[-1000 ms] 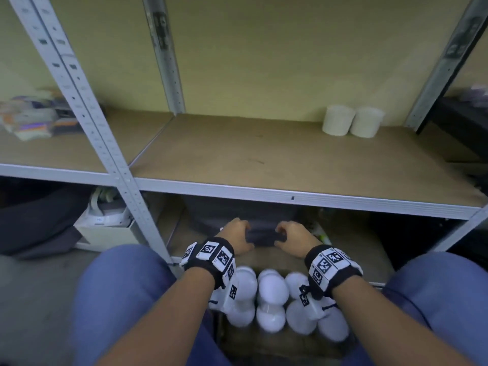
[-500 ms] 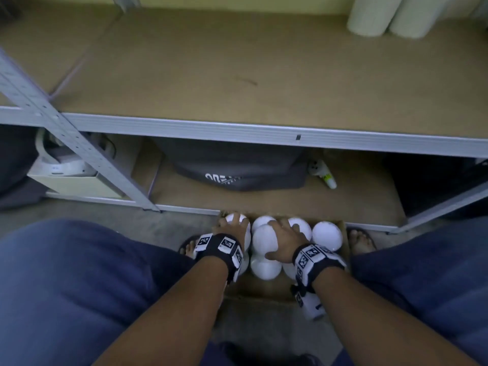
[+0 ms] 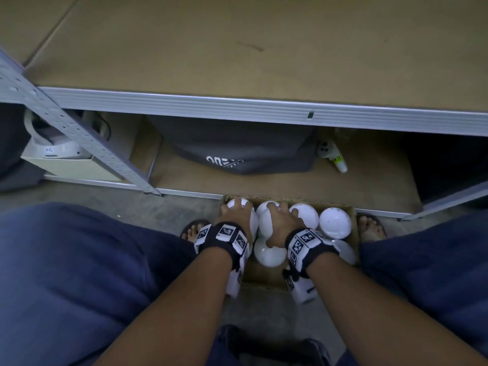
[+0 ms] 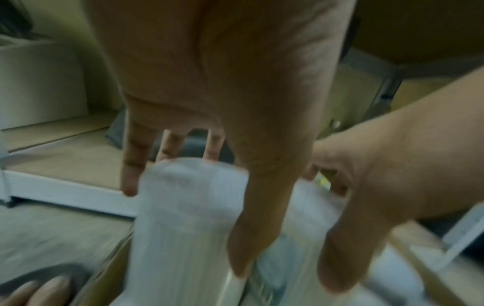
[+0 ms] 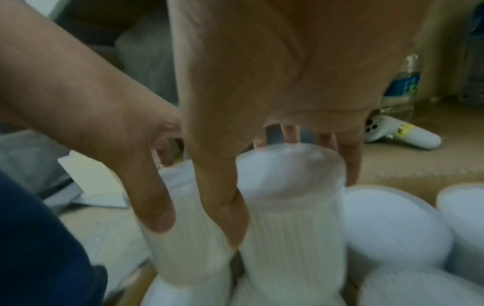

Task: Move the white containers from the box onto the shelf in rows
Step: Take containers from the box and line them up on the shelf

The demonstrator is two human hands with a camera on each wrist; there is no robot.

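An open cardboard box (image 3: 264, 280) sits on the floor between my feet, with several white ribbed containers standing in it. My left hand (image 3: 237, 211) grips the leftmost back container (image 4: 183, 217), thumb on one side and fingers on the other. Right beside it, my right hand (image 3: 280, 215) grips the neighbouring container (image 5: 290, 217) the same way. Two more containers (image 3: 303, 216) (image 3: 335, 223) stand to the right and another (image 3: 269, 252) sits nearer me. The brown shelf (image 3: 237, 48) lies above and beyond the box.
The shelf's grey front rail (image 3: 264, 109) overhangs the lower level. Under it lie a grey bag (image 3: 243, 151), a white controller (image 3: 331, 157) and a beige box (image 3: 60, 165). A slanted steel upright (image 3: 79, 138) stands left. My sandalled feet (image 3: 194, 229) (image 3: 371, 227) flank the box.
Both hands came down from the grey bag to the box and closed round two containers. The head view tipped down, so the two containers on the shelf left the view.
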